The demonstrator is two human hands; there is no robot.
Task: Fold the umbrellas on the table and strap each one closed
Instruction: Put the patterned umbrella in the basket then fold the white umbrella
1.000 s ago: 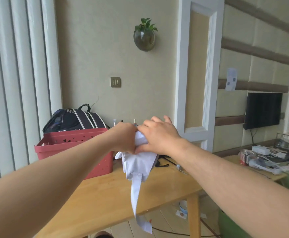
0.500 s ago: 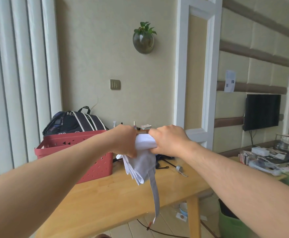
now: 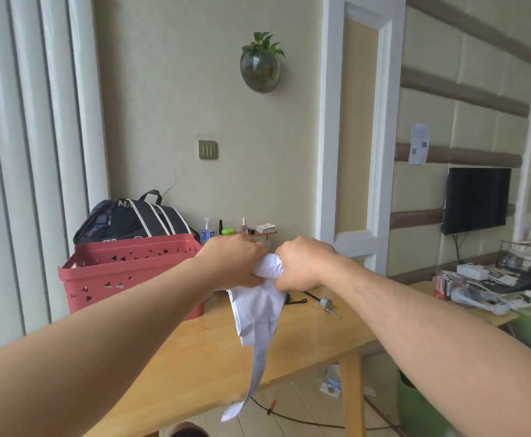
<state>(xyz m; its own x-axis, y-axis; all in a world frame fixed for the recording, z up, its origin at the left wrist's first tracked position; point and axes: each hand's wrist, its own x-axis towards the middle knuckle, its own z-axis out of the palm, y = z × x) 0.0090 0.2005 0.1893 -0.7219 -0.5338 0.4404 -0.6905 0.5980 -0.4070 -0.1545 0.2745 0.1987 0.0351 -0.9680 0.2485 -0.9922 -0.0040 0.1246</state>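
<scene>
Strap [image 3: 259, 370] now lower; both hands around white umbrella [image 3: 262, 298]

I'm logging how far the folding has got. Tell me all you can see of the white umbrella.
The white umbrella is collapsed, its thin fabric bunched in loose folds, held above the wooden table. The left hand and right hand both grip its upper end. Its strap hangs down unfastened, reaching below the table edge.
</scene>
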